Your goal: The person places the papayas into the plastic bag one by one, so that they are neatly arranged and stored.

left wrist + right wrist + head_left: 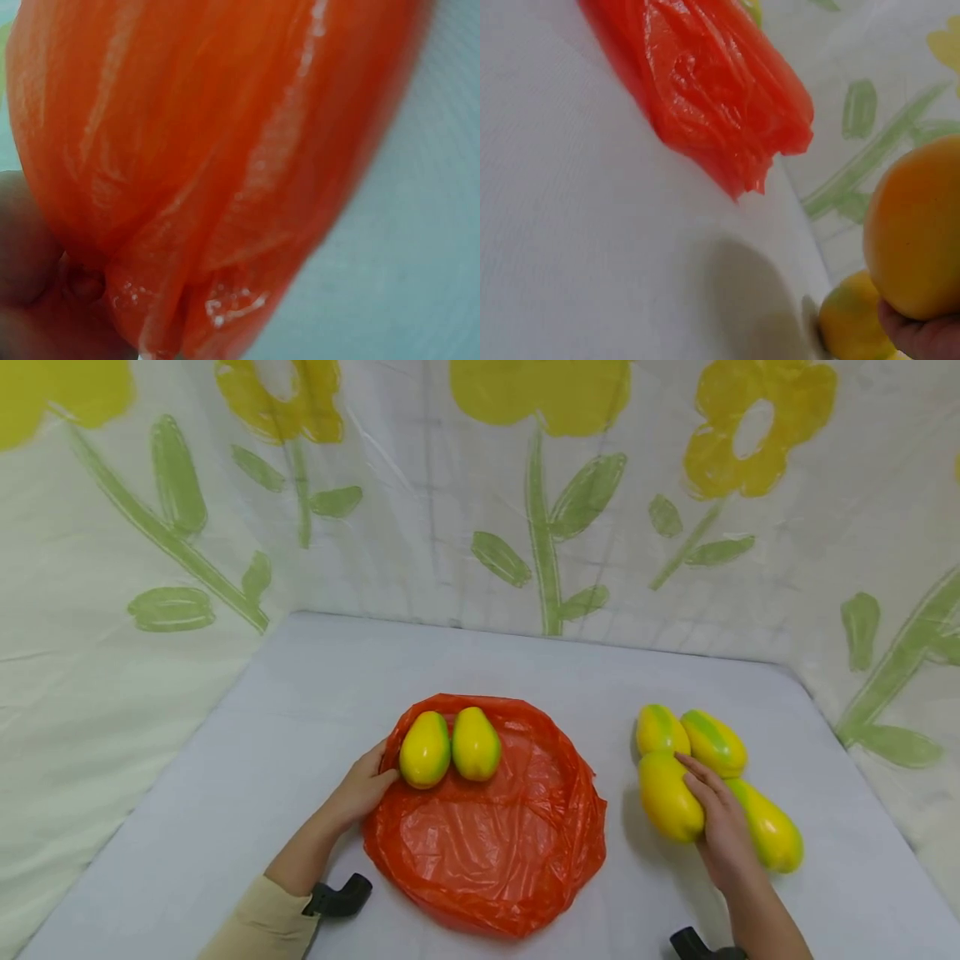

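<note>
A red plastic bag [480,843] lies spread open on the table, its rim rolled into a ring. Two yellow-green papayas [425,750] sit side by side inside it, toward the back left. My left hand [365,787] grips the bag's left rim, with thumb inside beside the nearer papaya; red film fills most of the left wrist view. On the right, my right hand [726,831] holds a papaya [670,797] from its right side. This papaya is raised above the table, and its shadow falls below it in the right wrist view.
Behind and beside the right hand lie three more papayas [767,828], close together on the white table [315,668]. A pale curtain [405,527] with painted yellow flowers hangs along the table's back and sides. Black wrist mounts [341,896] show at both forearms.
</note>
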`<state>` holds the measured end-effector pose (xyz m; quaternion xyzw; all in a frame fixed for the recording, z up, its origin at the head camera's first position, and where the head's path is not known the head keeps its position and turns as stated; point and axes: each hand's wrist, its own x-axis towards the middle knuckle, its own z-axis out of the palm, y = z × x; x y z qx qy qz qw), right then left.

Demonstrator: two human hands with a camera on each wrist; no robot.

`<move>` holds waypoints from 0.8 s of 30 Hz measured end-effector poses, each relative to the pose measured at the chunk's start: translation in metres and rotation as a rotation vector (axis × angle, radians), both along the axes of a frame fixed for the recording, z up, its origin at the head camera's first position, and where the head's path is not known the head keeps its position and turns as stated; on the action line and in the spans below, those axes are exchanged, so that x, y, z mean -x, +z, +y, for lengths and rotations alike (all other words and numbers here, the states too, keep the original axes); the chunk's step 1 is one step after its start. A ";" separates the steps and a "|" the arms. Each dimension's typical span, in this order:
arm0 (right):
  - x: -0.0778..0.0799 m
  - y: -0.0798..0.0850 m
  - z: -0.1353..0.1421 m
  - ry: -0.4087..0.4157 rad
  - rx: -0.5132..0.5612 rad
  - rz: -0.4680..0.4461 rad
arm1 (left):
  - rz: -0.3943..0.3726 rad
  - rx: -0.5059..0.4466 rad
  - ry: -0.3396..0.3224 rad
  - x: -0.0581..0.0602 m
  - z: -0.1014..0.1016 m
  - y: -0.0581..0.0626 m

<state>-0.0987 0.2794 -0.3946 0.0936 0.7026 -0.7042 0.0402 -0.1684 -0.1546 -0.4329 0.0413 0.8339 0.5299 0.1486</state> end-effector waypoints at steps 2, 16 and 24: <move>0.005 0.005 -0.007 0.001 0.003 0.000 | 0.001 0.001 -0.002 0.000 -0.001 -0.001; 0.046 0.023 -0.055 0.002 0.047 0.010 | -0.001 0.000 0.001 0.000 0.001 -0.001; 0.064 0.020 -0.079 0.004 0.110 0.022 | -0.002 -0.005 0.009 0.000 0.000 -0.002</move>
